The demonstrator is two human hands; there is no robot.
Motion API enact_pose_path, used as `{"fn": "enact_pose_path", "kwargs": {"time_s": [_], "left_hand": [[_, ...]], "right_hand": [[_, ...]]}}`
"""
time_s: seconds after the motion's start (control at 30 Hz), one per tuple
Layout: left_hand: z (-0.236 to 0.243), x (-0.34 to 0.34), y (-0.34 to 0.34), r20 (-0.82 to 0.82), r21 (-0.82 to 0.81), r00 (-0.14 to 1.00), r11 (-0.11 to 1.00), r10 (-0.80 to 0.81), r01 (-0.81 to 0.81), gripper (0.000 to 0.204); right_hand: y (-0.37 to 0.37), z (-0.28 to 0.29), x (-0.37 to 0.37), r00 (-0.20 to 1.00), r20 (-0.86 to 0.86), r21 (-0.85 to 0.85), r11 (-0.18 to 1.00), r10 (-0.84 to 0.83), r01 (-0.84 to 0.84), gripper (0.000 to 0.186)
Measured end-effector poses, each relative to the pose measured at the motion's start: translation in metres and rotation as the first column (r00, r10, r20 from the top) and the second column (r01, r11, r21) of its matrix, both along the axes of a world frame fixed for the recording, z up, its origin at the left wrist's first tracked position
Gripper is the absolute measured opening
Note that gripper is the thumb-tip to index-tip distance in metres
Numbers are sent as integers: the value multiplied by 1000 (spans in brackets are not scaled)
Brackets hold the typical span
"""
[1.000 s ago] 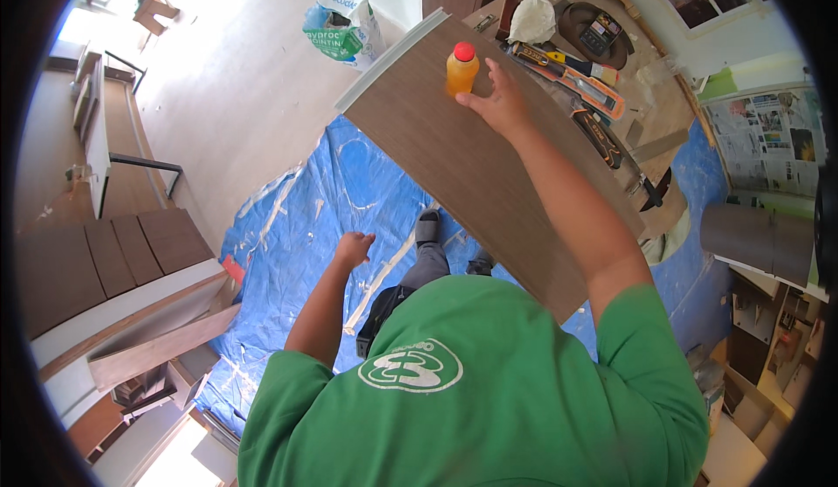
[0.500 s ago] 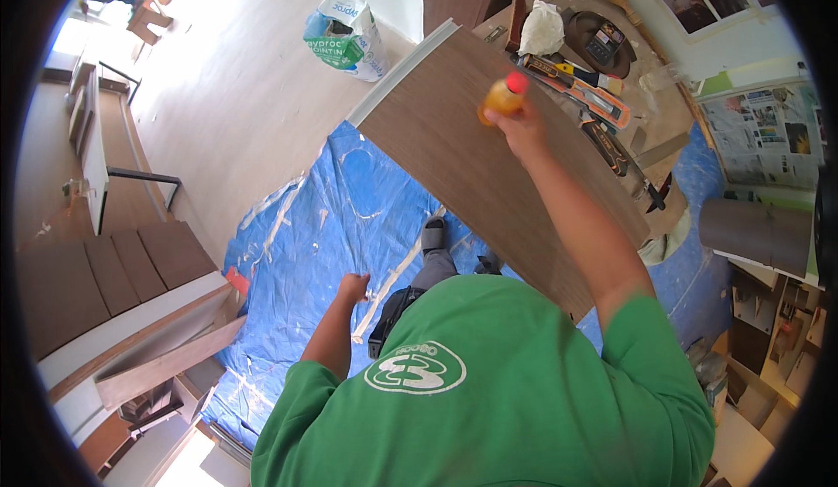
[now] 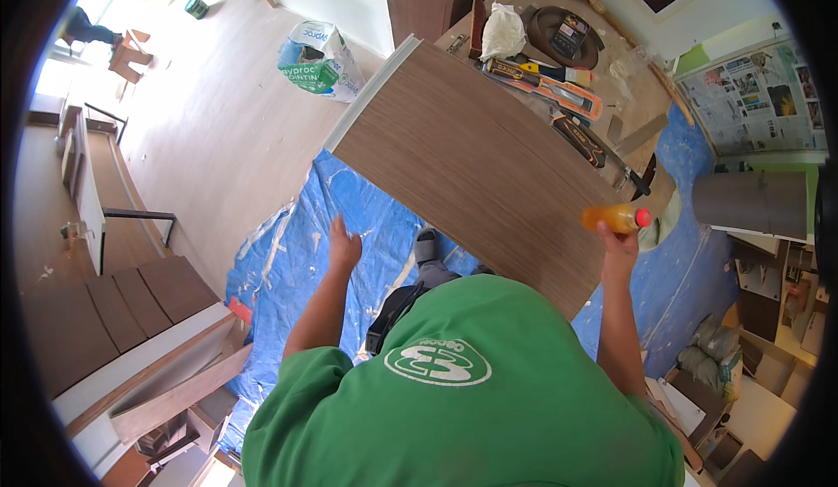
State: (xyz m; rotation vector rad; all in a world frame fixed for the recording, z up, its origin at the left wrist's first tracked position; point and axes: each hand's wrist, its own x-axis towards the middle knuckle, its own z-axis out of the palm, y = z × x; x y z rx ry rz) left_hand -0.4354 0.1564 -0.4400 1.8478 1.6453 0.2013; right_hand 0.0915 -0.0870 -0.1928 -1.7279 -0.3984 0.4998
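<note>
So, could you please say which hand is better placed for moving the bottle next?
Probably the right hand: it holds the bottle near the brown board, while the left hand looks empty and well away.

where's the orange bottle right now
In the head view, the orange bottle is right of centre, held sideways in the right hand, near the right edge of the brown panel.

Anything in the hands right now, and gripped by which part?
The right hand holds the orange bottle by its body, toward the red cap; the left hand appears empty.
</note>
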Motion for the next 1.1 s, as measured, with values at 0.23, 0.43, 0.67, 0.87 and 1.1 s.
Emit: {"fn": "enact_pose_path", "kwargs": {"time_s": [0.23, 0.43, 0.67, 0.87, 1.1], "left_hand": [[161, 78, 102, -491, 252, 855, 912, -168, 324, 83], [153, 73, 100, -596, 137, 768, 913, -233, 383, 87], [155, 79, 91, -611, 164, 742, 872, -277, 461, 82], [158, 95, 74, -650, 132, 689, 845, -320, 518, 82], [183, 104, 61, -686, 9, 585, 798, -433, 602, 77]], "right_hand": [[-64, 2, 4, 985, -30, -3, 986, -167, 167, 38], [-92, -6, 4, 981, -25, 2, 981, -194, 194, 36], [-116, -36, 39, 978, 20, -29, 978, -205, 206, 41], [-83, 17, 73, 984, 111, -49, 988, -138, 144, 42], [-25, 13, 180, 991, 119, -39, 998, -52, 57, 48]]}}
